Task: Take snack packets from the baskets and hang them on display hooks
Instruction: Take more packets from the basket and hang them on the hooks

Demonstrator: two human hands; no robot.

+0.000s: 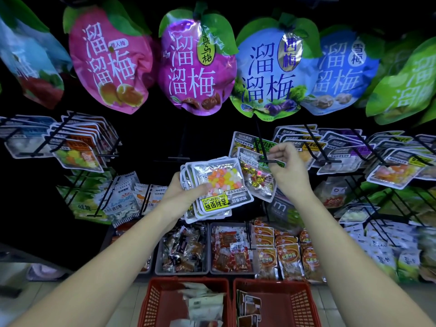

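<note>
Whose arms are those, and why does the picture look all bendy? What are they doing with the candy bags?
There is no robot here. A person wears a wide camera on the head that looks down at their own arms, so the edges of this one picture curve. The left hand grips a stack of packets with coloured sweets inside. The right hand pinches a single packet at its top, right by a black hook on the rack, probably to hang it there. On the floor stand one red basket and a second red basket, both with more packets inside. Big fruit-shaped bags hang above.
</note>
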